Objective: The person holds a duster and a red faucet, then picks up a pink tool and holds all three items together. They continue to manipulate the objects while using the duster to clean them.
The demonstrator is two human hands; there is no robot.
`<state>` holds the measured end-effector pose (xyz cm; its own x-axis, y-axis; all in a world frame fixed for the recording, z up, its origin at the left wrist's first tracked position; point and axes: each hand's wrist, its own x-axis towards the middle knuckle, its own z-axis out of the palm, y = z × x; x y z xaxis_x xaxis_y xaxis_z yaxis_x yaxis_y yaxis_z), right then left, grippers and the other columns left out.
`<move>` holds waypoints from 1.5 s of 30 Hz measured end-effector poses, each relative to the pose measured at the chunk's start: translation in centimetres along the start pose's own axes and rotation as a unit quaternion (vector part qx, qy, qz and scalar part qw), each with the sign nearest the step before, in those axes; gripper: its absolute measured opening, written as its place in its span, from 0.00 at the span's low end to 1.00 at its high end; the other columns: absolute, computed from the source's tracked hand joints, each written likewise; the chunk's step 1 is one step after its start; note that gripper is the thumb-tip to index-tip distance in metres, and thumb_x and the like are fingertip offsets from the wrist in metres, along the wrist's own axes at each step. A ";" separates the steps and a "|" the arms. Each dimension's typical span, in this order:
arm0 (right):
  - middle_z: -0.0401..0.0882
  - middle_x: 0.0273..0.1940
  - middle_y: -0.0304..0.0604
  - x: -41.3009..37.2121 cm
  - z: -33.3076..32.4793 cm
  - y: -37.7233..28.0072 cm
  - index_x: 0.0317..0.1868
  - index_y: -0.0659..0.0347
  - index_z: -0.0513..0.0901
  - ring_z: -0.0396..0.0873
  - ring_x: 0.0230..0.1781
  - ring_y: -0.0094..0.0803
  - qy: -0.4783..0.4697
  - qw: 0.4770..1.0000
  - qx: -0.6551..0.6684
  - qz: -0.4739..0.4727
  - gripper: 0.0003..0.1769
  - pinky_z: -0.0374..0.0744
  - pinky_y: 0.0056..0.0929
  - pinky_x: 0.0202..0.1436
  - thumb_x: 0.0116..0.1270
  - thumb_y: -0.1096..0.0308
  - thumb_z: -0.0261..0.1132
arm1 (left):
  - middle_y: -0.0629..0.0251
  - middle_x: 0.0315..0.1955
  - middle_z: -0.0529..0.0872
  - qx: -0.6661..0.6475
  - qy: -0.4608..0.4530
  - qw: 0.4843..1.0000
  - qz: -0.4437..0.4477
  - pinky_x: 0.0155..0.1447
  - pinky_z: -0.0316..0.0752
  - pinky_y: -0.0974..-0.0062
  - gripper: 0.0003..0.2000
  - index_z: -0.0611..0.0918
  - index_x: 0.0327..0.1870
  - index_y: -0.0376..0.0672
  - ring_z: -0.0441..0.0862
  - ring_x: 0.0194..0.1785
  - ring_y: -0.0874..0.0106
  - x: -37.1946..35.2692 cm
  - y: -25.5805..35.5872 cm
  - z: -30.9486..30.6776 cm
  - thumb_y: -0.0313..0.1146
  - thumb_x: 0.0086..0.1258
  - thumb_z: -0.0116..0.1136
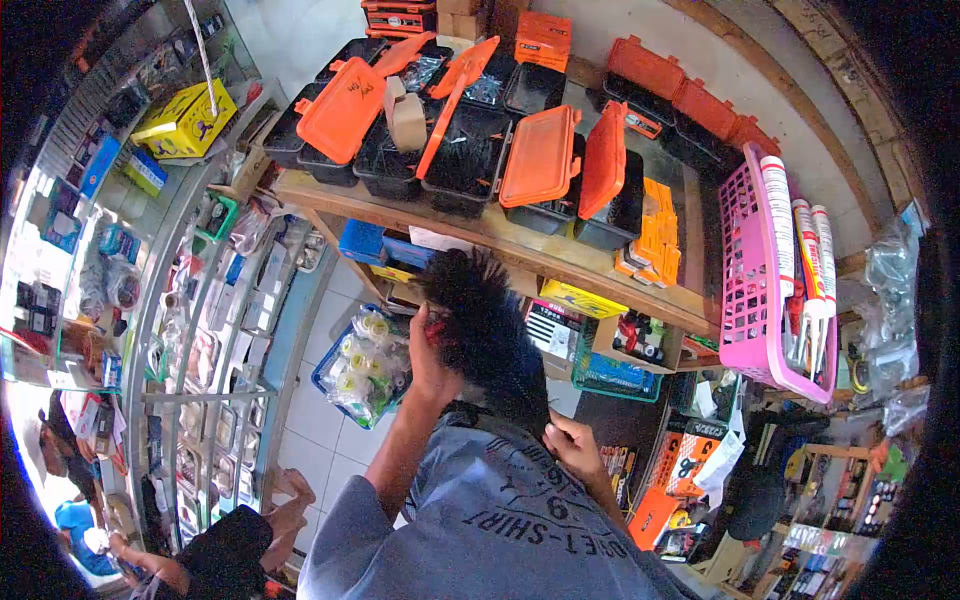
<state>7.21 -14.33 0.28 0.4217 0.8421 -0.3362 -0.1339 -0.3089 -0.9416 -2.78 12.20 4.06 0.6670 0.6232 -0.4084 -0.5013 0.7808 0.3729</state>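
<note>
Shop corner, shelves on every side.

Left hand (pixel 432 352) – raised at the centre of the frame, fingers curled tight on the left flank of a black bristly bundle (pixel 490 320). It looks like a duster or brush head, though I can't tell which. A bit of red shows just at the grip.

Right hand (pixel 575 445) – lower and right of centre, closed in a loose fist just beside the bundle's lower tip. I can't tell whether it pinches any bristles.

The bundle sits above the grey shirt front, in front of the wooden shelf (pixel 500 235). Its long axis runs on a diagonal from upper left of centre down towards the right hand. So the left hand is on its side near the middle of its length and the right is at its lower end. The left has the surer hold.

Around it:
- Black trays with orange lids (pixel 540 155) sit along the shelf top.
- A pink basket (pixel 745 270) of sealant tubes is at the right.
- A blue crate (pixel 330 372) of tape rolls lies left of the left hand.
- A glass display case (pixel 200 330) curves down the left edge of the frame.
- Another person's bare feet (pixel 292 492) are at lower left, well apart from both hands.
</note>
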 end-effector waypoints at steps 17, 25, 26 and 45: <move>0.84 0.48 0.40 -1.2 -0.9 0.1 0.64 0.66 0.74 0.77 0.46 0.23 -0.013 0.997 -0.057 0.057 0.21 0.74 0.23 0.53 0.73 0.66 0.60 | 0.57 0.56 0.81 -0.049 -0.029 0.998 -0.022 0.66 0.69 0.59 0.31 0.76 0.61 0.43 0.78 0.59 0.59 0.4 1.6 1.7 0.60 0.71 0.40; 0.83 0.47 0.40 -1.3 -0.8 0.0 0.65 0.64 0.73 0.76 0.45 0.21 0.006 0.996 -0.086 0.019 0.21 0.73 0.21 0.52 0.73 0.69 0.59 | 0.62 0.56 0.81 -0.023 -0.011 0.999 -0.038 0.65 0.70 0.60 0.30 0.77 0.61 0.44 0.78 0.59 0.60 -0.3 -1.9 -0.2 0.59 0.71 0.42; 0.83 0.47 0.39 -1.0 -0.7 -0.3 0.65 0.64 0.73 0.76 0.45 0.21 0.011 0.996 -0.059 0.061 0.21 0.73 0.21 0.51 0.73 0.69 0.59 | 0.62 0.57 0.81 -0.017 -0.025 0.999 -0.040 0.66 0.70 0.60 0.30 0.77 0.61 0.44 0.78 0.59 0.61 -0.6 -2.3 -0.1 0.59 0.71 0.42; 0.77 0.32 0.36 -1.4 -0.2 0.2 0.61 0.66 0.77 0.70 0.29 0.18 -0.009 0.989 -0.125 -0.074 0.18 0.71 0.20 0.35 0.73 0.70 0.59 | 0.57 0.56 0.81 -0.053 0.006 0.997 0.051 0.66 0.70 0.56 0.30 0.76 0.62 0.43 0.78 0.59 0.58 -0.8 -0.2 0.1 0.57 0.73 0.36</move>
<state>6.79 -15.67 0.55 0.4041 0.8934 -0.1963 0.1549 -0.2784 -0.9479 -3.11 11.54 4.39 0.6028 0.6996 -0.3836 -0.6219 0.7132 0.3233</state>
